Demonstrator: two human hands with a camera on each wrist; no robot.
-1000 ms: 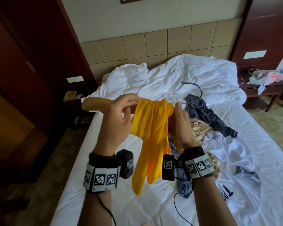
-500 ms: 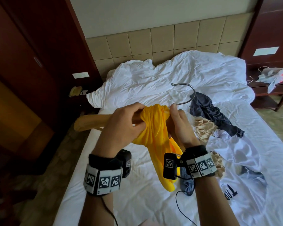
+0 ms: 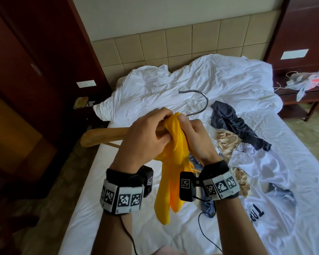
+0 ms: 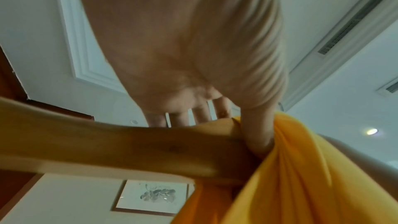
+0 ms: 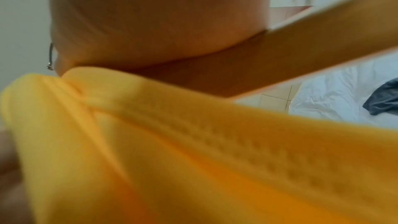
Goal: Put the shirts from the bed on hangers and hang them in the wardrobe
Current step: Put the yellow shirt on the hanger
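A yellow shirt (image 3: 170, 173) hangs bunched over the middle of a wooden hanger (image 3: 103, 135) with a metal hook (image 3: 201, 100), held above the bed. My left hand (image 3: 145, 137) grips the hanger and the shirt's gathered cloth from the left. My right hand (image 3: 193, 137) pinches the top of the cloth against the hanger from the right. In the left wrist view the hanger arm (image 4: 107, 147) crosses under the palm, with the yellow shirt (image 4: 301, 176) at the right. The right wrist view is filled by the yellow shirt (image 5: 193, 159) and the hanger (image 5: 280, 43).
On the white bed (image 3: 173, 227) lie a dark blue shirt (image 3: 236, 124), a beige garment (image 3: 226, 142), a white printed shirt (image 3: 276, 181) and a blue one (image 3: 208, 207). A rumpled duvet (image 3: 201, 80) lies at the headboard. Dark wardrobe (image 3: 26, 70) left, bedside table (image 3: 302, 96) right.
Both hands have come closer together on the hanger's middle, gathering the yellow shirt into a tighter bunch. The hanger has tilted, its left arm lower.
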